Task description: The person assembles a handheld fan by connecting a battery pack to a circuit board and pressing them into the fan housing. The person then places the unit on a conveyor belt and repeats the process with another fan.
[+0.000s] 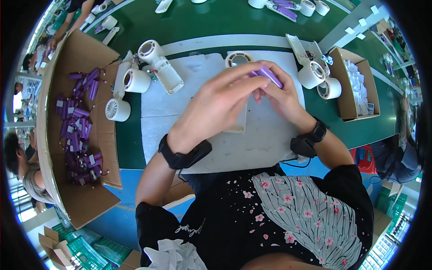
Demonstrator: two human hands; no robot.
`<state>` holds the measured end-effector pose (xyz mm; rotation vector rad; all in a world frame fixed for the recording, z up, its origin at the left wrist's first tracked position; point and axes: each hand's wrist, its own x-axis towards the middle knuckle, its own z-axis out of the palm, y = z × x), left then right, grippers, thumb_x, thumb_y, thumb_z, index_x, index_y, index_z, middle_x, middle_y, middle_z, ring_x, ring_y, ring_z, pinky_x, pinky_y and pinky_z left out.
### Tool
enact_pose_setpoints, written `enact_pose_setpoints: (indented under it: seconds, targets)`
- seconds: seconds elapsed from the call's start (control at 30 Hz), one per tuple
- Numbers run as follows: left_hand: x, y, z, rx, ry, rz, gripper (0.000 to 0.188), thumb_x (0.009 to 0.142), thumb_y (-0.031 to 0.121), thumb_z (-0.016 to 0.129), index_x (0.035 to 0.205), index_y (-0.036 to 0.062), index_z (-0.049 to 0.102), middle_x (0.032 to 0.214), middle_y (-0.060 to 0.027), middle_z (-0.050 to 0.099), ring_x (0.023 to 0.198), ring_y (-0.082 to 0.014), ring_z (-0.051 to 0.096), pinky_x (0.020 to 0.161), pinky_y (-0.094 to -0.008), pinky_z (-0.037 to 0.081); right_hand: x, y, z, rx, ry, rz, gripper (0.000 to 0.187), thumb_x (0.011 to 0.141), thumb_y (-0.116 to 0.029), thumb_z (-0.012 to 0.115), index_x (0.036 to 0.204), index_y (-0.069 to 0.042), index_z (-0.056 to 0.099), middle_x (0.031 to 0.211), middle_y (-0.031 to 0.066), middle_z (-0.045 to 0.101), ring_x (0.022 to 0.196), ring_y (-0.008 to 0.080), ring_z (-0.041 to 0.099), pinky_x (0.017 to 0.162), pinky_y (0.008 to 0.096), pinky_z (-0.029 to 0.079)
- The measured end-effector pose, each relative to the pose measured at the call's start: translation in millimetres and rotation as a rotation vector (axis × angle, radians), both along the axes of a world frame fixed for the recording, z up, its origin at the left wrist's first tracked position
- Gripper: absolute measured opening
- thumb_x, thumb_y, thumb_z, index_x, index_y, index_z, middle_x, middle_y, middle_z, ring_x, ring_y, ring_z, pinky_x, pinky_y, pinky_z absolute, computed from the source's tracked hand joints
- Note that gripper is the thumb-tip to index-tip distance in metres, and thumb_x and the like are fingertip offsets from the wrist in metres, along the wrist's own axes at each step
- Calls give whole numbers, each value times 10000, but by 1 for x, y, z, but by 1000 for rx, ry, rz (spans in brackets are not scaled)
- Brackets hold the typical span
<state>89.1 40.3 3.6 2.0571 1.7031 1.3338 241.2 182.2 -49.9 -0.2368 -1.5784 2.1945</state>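
Gripping purple pack (273, 77) in fingertips of left hand (215, 100) and right hand (288, 101) | held above bench (129, 150), toward pad's (261, 150) far edge | slanting lengthwise from far left to near right | lying rightward of left palm, nearer right hand | partly hidden behind left hand: white housing (239, 124)

Bright, diffuse light. Windows (382, 257) beyond the table's near right corner blown out to white. Pale sheen by the right edge of the green table (355, 132); mat (265, 146) greyer toward its near edge. Left hand (211, 105), right hand (288, 99) fairly sharp — fisheye bending and blue fringing toward the black rim.
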Motion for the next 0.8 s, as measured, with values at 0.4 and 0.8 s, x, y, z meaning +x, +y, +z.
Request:
enact_pose_setpoints:
  seconds: [0.4,0.8]
  targets:
    - [-25,14,-38,-580,-360,19,407,695,80,820,1019,45,577,876,-63,642,726,-142,568,659,-254,463,1,-1,3,316,-175,-208,422,802,40,655,1191,-25,507,1014,31,573,942,99,537,832,242,439]
    - [-24,6,-46,-487,-432,-41,254,743,-2,741,962,25,617,879,-71,650,737,-170,615,657,-276,480,-3,-3,-4,1148,-84,-161,451,615,83,741,985,-59,526,881,82,627,747,232,587,653,308,494]
